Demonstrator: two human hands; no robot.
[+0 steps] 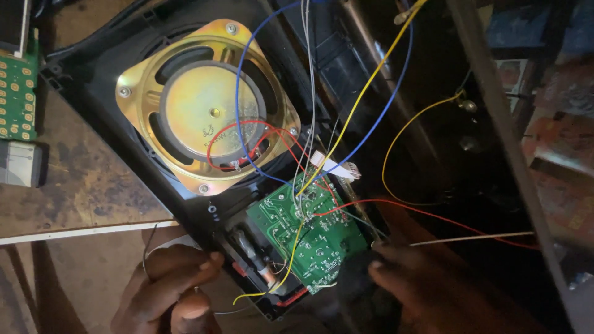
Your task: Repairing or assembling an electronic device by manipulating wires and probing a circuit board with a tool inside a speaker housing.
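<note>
Left hand [164, 287] gripping casing [204, 213], green board [306, 232] exposed

Gold-coloured round metal speaker frame [204, 105] gleams at eleven o'clock inside the black plastic housing [93, 99]; green rectangular circuit board [306, 238] at six, trailing red, yellow, blue wires.
</note>
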